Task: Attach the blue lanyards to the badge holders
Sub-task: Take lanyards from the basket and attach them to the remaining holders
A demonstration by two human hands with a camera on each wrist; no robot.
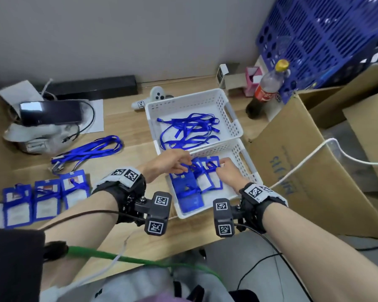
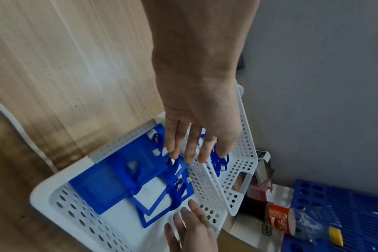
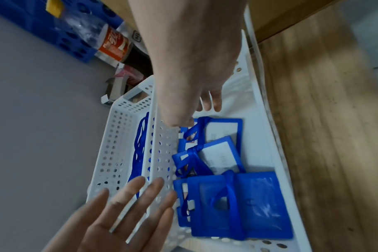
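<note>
Both hands over the near white basket (image 1: 247, 164) at centre frame. Left hand (image 1: 172, 161) with fingers straight and spread above the blue badge holders (image 1: 196, 182) inside. Right hand (image 1: 228, 171) seemingly loose, touching nothing for certain. Loose blue lanyards (image 1: 190, 131) in the far basket (image 1: 183, 103), just above.

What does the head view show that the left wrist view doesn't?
Only the head view shows three badge holders laid in a row on the table, a loose lanyard bundle beside them, a phone and both wrist cameras.

Only the left wrist view shows the left hand from the palm side, fingers straight above the holders, holding nothing.

Both show the near basket of holders, the far basket's lanyards, the right hand and the cola bottle.
</note>
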